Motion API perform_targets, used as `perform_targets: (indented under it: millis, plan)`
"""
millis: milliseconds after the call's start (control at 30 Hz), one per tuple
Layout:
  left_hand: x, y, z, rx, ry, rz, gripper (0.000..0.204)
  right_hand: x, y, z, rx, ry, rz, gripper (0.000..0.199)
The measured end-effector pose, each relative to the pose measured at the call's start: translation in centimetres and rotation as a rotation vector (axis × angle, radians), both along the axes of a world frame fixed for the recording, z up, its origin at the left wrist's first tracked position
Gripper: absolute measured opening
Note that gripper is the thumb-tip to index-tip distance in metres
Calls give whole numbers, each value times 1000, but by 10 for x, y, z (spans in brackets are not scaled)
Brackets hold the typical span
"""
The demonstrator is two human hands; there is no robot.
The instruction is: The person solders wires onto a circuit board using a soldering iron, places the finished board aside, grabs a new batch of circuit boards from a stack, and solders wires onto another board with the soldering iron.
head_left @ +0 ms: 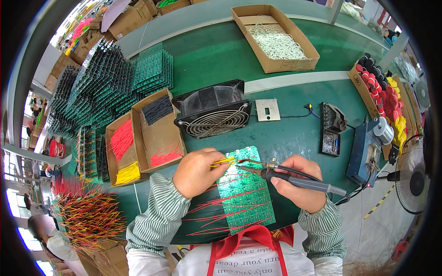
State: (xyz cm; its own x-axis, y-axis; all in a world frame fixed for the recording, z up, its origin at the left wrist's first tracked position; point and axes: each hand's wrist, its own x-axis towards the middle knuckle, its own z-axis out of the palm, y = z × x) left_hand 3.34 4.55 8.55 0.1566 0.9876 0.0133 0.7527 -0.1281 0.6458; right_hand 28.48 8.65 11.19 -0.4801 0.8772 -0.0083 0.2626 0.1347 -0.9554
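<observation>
Green circuit board (245,191) sits right at the table's near edge, red wires sticking out left. Left hand (199,171) pinches a yellow wire (224,161) at its top edge; right hand (298,182) grips a soldering iron (294,180). Bare green table (294,133) beyond, black fan (212,114) behind, brown cardboard boxes (146,133) of wires to the left.
</observation>
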Motion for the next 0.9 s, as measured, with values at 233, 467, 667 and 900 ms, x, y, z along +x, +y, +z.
perform_targets:
  millis: [233, 467, 667, 900]
  plan:
    - [0, 0, 1, -26, -17, 8, 16, 0, 1, 1, 0, 21, 0, 17]
    - [-17, -6, 10, 148, 129, 103, 13, 10, -1, 2, 39, 7, -31, 17]
    - [-3, -7, 34, 294, 240, 243, 10, 23, -1, -2, 83, 6, -71, 17]
    - [20, 10, 2, 35, 27, -49, 14, 19, 0, -3, 57, 19, -105, 18]
